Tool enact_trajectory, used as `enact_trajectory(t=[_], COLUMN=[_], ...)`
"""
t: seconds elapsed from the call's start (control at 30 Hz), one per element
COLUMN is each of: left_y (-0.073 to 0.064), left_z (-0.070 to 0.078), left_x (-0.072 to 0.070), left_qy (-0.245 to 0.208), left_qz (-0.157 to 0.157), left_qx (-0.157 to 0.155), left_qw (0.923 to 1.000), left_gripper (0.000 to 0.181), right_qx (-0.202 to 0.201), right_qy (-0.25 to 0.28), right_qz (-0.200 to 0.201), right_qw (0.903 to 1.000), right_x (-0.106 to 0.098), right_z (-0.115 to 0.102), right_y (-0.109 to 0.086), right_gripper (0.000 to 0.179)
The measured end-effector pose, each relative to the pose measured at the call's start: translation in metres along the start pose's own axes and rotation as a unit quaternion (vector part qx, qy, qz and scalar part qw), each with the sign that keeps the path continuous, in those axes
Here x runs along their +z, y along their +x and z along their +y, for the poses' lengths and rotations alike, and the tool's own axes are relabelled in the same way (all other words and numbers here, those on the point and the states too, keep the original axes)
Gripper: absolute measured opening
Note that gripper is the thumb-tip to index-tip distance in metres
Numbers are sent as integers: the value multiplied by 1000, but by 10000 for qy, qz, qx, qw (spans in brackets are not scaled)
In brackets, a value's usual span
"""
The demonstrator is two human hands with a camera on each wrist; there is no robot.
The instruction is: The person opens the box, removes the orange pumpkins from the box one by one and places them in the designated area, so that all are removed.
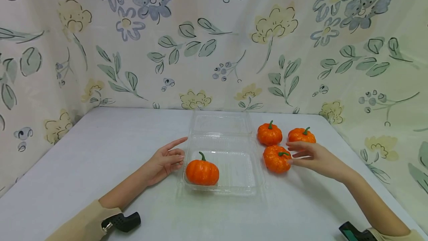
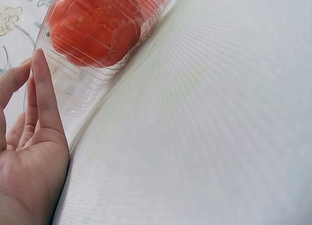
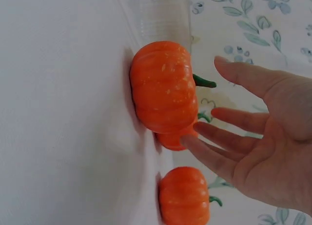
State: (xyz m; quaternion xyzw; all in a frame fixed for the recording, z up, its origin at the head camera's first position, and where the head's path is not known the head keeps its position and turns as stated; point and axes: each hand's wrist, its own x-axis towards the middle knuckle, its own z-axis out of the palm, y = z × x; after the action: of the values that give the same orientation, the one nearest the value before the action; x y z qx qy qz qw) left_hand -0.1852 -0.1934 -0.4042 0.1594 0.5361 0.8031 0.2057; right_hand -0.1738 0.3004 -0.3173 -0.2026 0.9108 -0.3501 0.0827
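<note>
A clear plastic clamshell box [image 1: 237,166] lies on the table with its lid tipped back. One small orange pumpkin [image 1: 202,172] with a green stem sits in the left part of its base. At the box's left wall is my left hand [image 1: 162,164], fingers loosely extended; in the left wrist view its fingertips appear to touch the clear wall. My right hand [image 1: 319,159] hovers over the right side, fingers spread around nothing. Nearest to it is the front pumpkin [image 3: 163,86], with a gap to the thumb in the right wrist view. Behind stand two more pumpkins [image 1: 269,134].
A white cloth covers the table [image 1: 110,151]. At the back and sides hangs a flower-printed curtain [image 1: 207,73]. The box's lid [image 1: 220,124] reaches toward the table's far edge. Dark devices [image 1: 125,221] are strapped at both wrists.
</note>
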Motion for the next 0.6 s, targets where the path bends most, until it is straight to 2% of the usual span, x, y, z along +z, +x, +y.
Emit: enact_trajectory(t=[0.47, 0.6], left_y=[1, 1], left_z=[1, 1], left_x=[2, 1], left_qy=[8, 34], left_qz=[70, 53], left_qx=[-70, -58], left_qw=[10000, 10000], left_gripper=[66, 66], right_qx=[-379, -370], right_qy=[-166, -196], right_qz=[555, 680], right_qw=[9976, 9968], right_x=[-3, -3], right_z=[-13, -17], right_y=[-6, -5], right_gripper=[44, 42])
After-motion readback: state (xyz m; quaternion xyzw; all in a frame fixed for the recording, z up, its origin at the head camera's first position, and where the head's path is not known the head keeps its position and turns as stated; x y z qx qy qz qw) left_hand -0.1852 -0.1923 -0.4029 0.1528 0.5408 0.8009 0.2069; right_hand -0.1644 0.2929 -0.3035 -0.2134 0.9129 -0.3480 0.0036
